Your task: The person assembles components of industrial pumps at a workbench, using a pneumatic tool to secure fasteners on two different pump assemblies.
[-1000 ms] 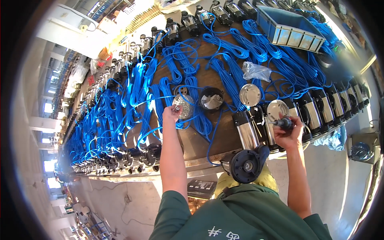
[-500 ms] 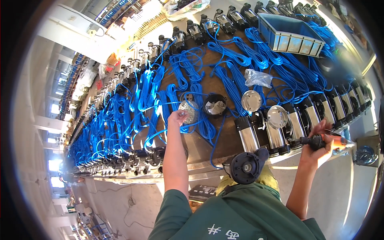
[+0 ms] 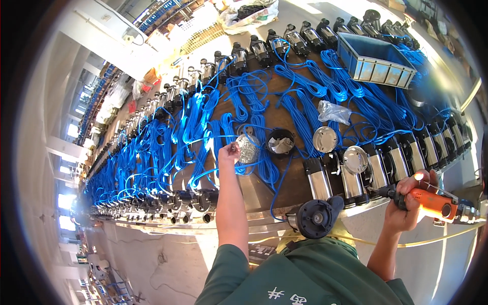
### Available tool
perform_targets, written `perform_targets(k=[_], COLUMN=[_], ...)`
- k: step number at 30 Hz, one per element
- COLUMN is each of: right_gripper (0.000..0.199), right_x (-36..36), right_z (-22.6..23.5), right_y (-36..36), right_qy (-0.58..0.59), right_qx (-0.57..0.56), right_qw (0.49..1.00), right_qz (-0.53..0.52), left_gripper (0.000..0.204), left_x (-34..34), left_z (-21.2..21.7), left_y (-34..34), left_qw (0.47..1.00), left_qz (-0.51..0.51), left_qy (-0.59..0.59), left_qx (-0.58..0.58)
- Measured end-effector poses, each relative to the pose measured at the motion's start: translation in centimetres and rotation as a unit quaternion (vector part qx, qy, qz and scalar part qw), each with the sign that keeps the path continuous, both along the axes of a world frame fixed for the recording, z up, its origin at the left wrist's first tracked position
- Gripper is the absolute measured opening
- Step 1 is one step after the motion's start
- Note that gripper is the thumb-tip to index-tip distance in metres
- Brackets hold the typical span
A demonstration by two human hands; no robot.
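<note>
My right hand [image 3: 404,201] grips an orange air screwdriver [image 3: 432,204], its bit pointing left toward the table edge. My left hand [image 3: 230,152] has its fingertips pinched together at the near-left rim of a round dish of small metal fasteners [image 3: 248,149]. Whatever lies between those fingers is too small to make out. A pump [image 3: 316,218] with a round black end faces up at the table's front edge, close to my body. Right of the dish stands a black round bowl [image 3: 280,142] with shiny pieces inside.
Coiled blue cables [image 3: 195,119] cover much of the table. Steel-and-black pumps [image 3: 317,179] line both long edges. Round perforated metal plates [image 3: 325,139], a clear plastic bag [image 3: 334,112] and a blue crate [image 3: 381,68] sit toward the right. A yellow hose [image 3: 432,240] crosses behind the screwdriver.
My left hand has drawn back from over the dish to its rim, fingers pinched. The screwdriver has turned, showing more of its orange side. The yellow hose has come into sight.
</note>
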State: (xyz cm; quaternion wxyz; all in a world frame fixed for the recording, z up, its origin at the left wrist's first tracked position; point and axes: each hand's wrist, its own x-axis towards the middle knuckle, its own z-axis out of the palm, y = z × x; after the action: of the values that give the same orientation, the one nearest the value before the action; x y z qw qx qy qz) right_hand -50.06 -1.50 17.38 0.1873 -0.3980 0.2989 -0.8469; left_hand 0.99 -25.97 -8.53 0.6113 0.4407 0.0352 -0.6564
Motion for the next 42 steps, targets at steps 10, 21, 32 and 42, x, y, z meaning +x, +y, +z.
perform_targets(k=[10, 21, 32, 42], right_gripper=[0.054, 0.046, 0.039, 0.039], right_x=[1.9, 7.2, 7.7, 7.1], right_z=[0.4, -0.2, -1.4, -1.6], right_y=[-0.9, -4.1, -4.3, -4.3], right_qy=[-0.070, -0.211, -0.177, -0.182], right_qx=[0.055, 0.020, 0.006, 0.011], right_qw=[0.991, 0.948, 0.958, 0.955], right_qz=[0.097, 0.236, 0.228, 0.236], left_gripper=[0.008, 0.013, 0.011, 0.012], left_x=[1.0, -25.6, -28.4, -29.8], left_z=[-1.5, 18.9, 20.4, 19.8], left_y=[2.2, 17.9, 20.5, 20.6], left_qw=[0.993, 0.973, 0.980, 0.985], left_qz=[-0.032, -0.223, -0.190, -0.167], left_qy=[-0.110, 0.023, 0.037, 0.025], left_qx=[0.001, -0.054, -0.037, -0.040])
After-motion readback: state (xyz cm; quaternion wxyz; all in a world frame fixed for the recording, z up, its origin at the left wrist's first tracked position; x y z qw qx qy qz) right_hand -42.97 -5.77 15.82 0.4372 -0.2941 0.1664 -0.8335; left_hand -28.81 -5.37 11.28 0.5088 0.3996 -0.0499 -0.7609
